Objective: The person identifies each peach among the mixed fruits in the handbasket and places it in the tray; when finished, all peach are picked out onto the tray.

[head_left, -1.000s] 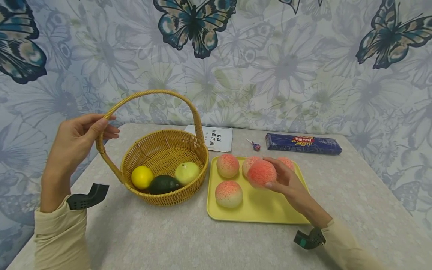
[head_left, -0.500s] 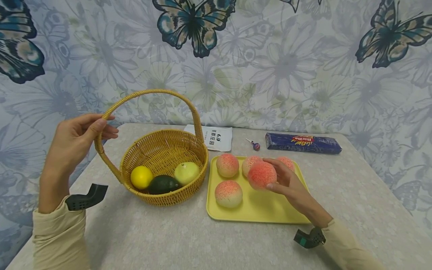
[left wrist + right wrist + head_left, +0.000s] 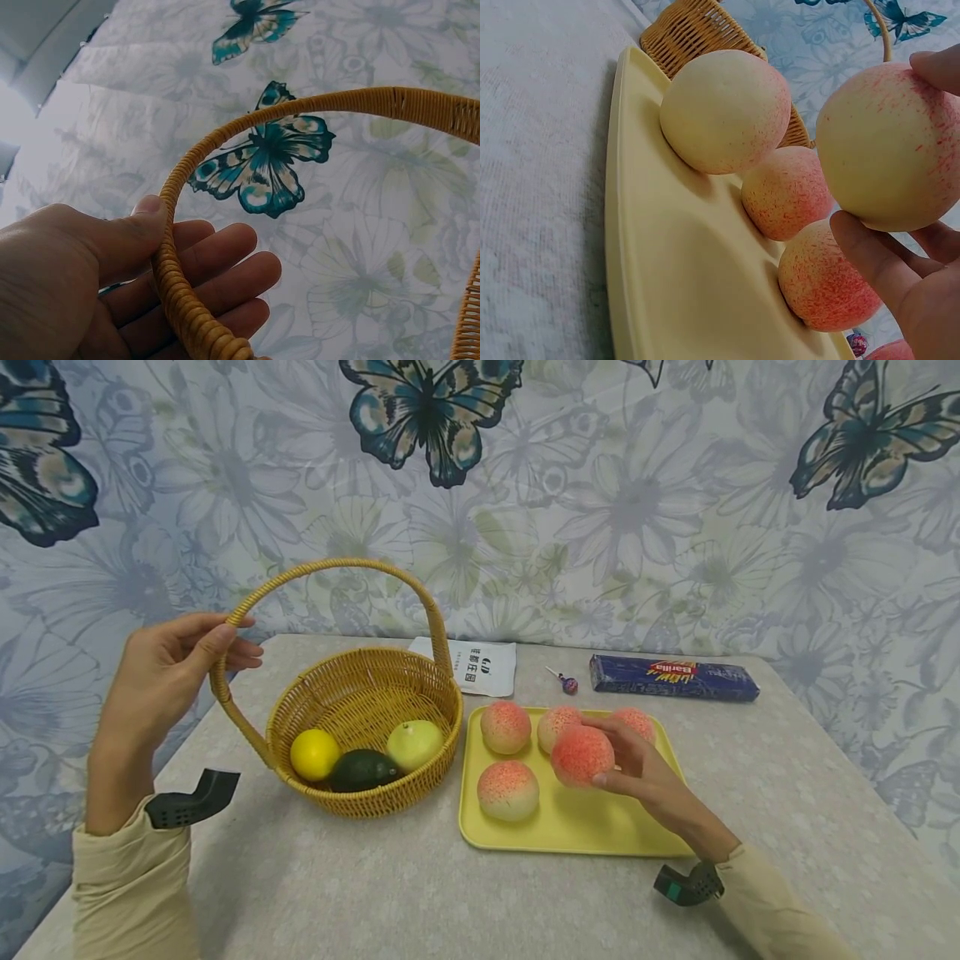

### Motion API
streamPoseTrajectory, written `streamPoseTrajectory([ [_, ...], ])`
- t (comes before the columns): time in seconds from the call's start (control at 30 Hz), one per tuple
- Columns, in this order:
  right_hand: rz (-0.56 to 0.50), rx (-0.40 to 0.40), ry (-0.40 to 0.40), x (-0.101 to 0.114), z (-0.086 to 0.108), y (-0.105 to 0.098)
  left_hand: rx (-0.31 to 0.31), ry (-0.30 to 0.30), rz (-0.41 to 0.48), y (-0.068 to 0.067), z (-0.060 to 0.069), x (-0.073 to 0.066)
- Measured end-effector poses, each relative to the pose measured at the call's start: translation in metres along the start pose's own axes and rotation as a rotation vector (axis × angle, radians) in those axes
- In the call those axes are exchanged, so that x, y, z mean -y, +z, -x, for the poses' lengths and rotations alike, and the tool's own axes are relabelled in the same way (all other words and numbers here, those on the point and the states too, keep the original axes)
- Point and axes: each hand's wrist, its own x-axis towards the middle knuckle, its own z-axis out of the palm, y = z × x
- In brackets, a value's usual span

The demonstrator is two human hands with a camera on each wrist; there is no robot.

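My left hand (image 3: 161,672) pinches the handle (image 3: 352,562) of a yellow wicker basket (image 3: 367,802) on its left side, thumb in front and fingers behind. Inside the basket lie a lemon (image 3: 315,754), a dark green avocado (image 3: 364,771) and a pale green round fruit (image 3: 415,745). Above a yellow tray (image 3: 577,839), my right hand (image 3: 648,772) holds a pink peach (image 3: 582,757) between thumb and fingers. More peaches rest on the tray, such as the front-left peach (image 3: 507,791) and the back-left peach (image 3: 506,727). One peach (image 3: 634,725) is partly hidden behind my right hand.
Behind the basket lies a white packet (image 3: 487,668) with black print. A lollipop (image 3: 569,685) and a blue Barilla pasta pack (image 3: 675,679) lie at the back of the table. A butterfly-patterned cloth (image 3: 637,527) hangs behind everything.
The peach in my right hand has shifted slightly downward and turned a little over the tray. My left hand and the basket stay nearly still.
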Motion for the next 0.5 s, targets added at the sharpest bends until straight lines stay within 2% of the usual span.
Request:
streamPoseTrajectory([
  [0.5,0.027,0.048,0.033,-0.0102,0.0002,-0.0051,0.002,-0.005,-0.005,-0.0002,-0.0007,-0.0009],
])
